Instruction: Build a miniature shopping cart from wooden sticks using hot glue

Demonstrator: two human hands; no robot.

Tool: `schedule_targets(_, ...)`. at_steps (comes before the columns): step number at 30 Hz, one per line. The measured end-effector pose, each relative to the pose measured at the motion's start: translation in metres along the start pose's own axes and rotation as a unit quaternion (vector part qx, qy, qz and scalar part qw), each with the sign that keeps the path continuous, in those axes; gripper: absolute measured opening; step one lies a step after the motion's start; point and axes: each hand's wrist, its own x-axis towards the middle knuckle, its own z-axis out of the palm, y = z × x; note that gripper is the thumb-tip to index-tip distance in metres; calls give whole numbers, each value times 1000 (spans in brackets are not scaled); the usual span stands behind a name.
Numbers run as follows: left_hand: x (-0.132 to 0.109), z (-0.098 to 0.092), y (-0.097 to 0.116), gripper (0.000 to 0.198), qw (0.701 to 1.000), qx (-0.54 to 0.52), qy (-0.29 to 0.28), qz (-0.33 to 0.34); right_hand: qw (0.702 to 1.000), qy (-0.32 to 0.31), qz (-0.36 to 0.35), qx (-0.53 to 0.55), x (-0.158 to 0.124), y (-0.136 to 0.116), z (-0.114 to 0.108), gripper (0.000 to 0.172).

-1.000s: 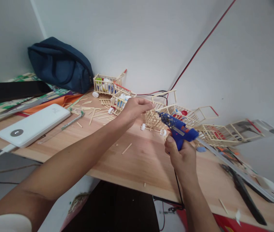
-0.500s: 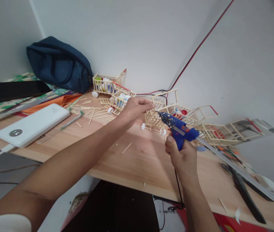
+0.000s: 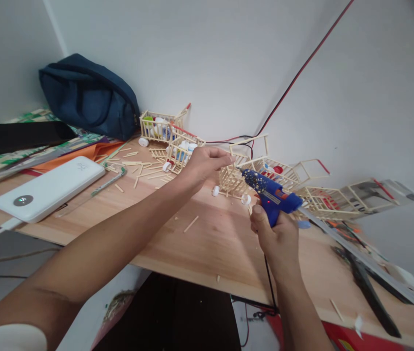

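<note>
My right hand point(image 3: 277, 239) is wrapped round the handle of a blue hot glue gun point(image 3: 268, 189), whose speckled front points left. Its nozzle tip is by the upper rim of a small cart of thin wooden sticks point(image 3: 232, 183) with white wheels. Over that cart's left side, my left hand point(image 3: 209, 165) is pinched, thumb and forefinger together close to the nozzle. What sits between those fingertips is too small to make out. Part of the cart's top is hidden behind the left fingers.
More stick carts point(image 3: 159, 127) stand along the wall, some with coloured contents. Loose sticks point(image 3: 191, 224) are scattered on the wooden table point(image 3: 178, 248). A white power bank point(image 3: 51, 187), a dark blue bag point(image 3: 90, 97) and a phone point(image 3: 20, 138) lie left; black-handled scissors point(image 3: 371, 292) lie right.
The glue gun and right hand have shifted very slightly to the right. The left hand keeps its pinch in the same place.
</note>
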Motion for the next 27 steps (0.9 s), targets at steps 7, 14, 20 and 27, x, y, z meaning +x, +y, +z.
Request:
schedule_targets(7,1,-1,0,32,1000,25,6,9,1000,-15,8,-7,3,-3,-1,40)
schedule_targets(14,-1,1,3,31,1000,28,11,6,1000,-17,14,-5,3,-5,-1,42)
schedule_targets(20,-2,2,5,29,999,31,13,-3,999,-20,27,2,2,-4,-2,42)
schedule_targets(27,-1,1,3,30,999,40,20,3,999,-14,26,-13,2,-5,-3,43)
